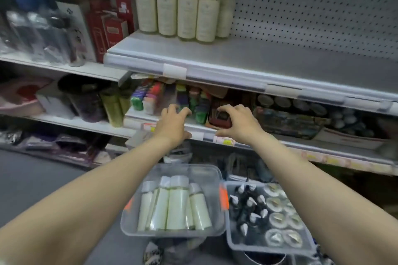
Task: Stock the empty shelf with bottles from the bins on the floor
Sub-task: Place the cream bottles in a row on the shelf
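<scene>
Bottles [172,206] lying in bin [127,225]; left hand [173,122], right hand [235,123] hovering between shelf [280,64] and bin, each grip loosely curled, holding nothing. Best: gripping mid-body, standing upright beside shelved row [185,13].

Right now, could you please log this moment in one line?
left hand: empty | right hand: empty | shelf: stocked bottles at left | bin: spare bottles remain
</scene>
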{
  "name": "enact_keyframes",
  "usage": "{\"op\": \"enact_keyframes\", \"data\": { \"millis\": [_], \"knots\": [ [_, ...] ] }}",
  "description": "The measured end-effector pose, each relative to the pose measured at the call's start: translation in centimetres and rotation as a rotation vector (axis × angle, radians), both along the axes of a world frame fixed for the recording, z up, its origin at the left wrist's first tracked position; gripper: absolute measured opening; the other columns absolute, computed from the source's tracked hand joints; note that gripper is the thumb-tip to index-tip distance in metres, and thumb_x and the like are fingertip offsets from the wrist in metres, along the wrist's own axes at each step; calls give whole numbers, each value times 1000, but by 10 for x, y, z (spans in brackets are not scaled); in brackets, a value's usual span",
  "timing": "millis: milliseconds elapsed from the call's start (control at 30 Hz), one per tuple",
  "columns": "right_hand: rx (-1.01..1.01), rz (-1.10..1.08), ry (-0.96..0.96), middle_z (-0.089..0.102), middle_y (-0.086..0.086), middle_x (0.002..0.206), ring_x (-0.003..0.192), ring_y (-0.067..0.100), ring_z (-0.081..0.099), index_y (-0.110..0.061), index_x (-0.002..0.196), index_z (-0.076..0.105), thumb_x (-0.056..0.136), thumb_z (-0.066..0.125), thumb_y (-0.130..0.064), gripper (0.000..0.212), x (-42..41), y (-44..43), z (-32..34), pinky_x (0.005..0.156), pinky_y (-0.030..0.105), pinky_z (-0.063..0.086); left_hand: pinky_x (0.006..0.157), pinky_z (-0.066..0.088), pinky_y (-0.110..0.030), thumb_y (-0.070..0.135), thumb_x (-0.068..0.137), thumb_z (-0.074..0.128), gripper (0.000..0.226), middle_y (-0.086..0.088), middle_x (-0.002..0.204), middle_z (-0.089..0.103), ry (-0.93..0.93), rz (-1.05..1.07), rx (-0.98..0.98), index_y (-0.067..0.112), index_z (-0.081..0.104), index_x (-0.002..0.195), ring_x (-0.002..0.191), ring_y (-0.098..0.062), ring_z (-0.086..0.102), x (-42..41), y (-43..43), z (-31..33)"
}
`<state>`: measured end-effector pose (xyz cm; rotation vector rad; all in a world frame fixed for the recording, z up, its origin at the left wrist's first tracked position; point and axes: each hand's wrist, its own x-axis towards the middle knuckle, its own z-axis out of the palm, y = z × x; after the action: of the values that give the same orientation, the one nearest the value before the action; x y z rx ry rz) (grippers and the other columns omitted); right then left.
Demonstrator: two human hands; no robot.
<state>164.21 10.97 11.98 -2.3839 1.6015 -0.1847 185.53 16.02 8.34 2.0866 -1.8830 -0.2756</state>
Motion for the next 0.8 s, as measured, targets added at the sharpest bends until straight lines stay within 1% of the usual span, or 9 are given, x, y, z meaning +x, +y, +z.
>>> {"op": "enact_keyframes", "data": {
  "millis": [100, 200, 300, 467, 533, 600, 700, 800],
  "knots": [
    [113, -33, 37, 46, 11, 137, 129, 34, 40, -30, 143, 46, 79, 78, -51, 75, -7, 9, -38, 105, 42, 41, 103, 41, -45, 30, 77, 83, 65, -14, 145, 33, 29, 0, 73, 27, 50, 133, 132, -36, 33, 0, 11, -33],
    [247, -55, 33, 50, 11, 140, 132, 32, 43, -24, 141, 51, 78, 80, -49, 74, -12, 15, -82, 105, 40, 42, 102, 42, -45, 31, 77, 82, 69, -12, 140, 36, 54, 7, 156, 28, 48, 136, 129, -36, 35, 1, 16, -69],
    [429, -91, 39, 59, 10, 135, 123, 28, 55, -18, 135, 56, 79, 81, -47, 68, -15, 20, -132, 98, 35, 47, 104, 40, -45, 33, 77, 82, 71, -10, 138, 36, 98, 13, 260, 27, 46, 137, 127, -34, 36, 5, 15, -108],
    [661, -243, 6, 59, 8, 137, 121, 25, 59, -19, 138, 54, 81, 78, -49, 69, -25, 30, -212, 95, 32, 46, 109, 36, -46, 38, 80, 79, 76, -10, 145, 33, 163, -4, 447, 29, 40, 144, 135, -33, 31, 16, 9, -179],
    [706, -319, 0, 60, 9, 136, 120, 26, 59, -16, 140, 52, 82, 78, -47, 70, -30, 34, -242, 94, 31, 46, 111, 34, -47, 41, 82, 77, 78, -11, 150, 31, 174, -17, 528, 29, 36, 147, 139, -33, 27, 20, 5, -209],
    [708, -400, 4, 59, 11, 135, 122, 29, 57, -12, 140, 50, 83, 78, -45, 71, -33, 39, -267, 95, 33, 45, 112, 33, -46, 44, 82, 76, 80, -12, 152, 31, 158, -35, 576, 27, 35, 149, 139, -34, 28, 23, 0, -234],
    [686, -499, -13, 59, 16, 132, 121, 30, 57, -5, 134, 54, 84, 78, -40, 65, -36, 46, -294, 91, 33, 44, 112, 32, -46, 47, 83, 73, 80, -12, 153, 31, 124, -76, 633, 27, 34, 150, 138, -35, 29, 27, -12, -263],
    [681, -585, -67, 61, 15, 131, 119, 32, 58, -7, 136, 49, 86, 77, -35, 64, -36, 51, -309, 91, 33, 43, 114, 30, -47, 51, 84, 71, 80, -11, 154, 29, 130, -119, 694, 29, 33, 151, 139, -35, 27, 30, -24, -285]
  ]
}}
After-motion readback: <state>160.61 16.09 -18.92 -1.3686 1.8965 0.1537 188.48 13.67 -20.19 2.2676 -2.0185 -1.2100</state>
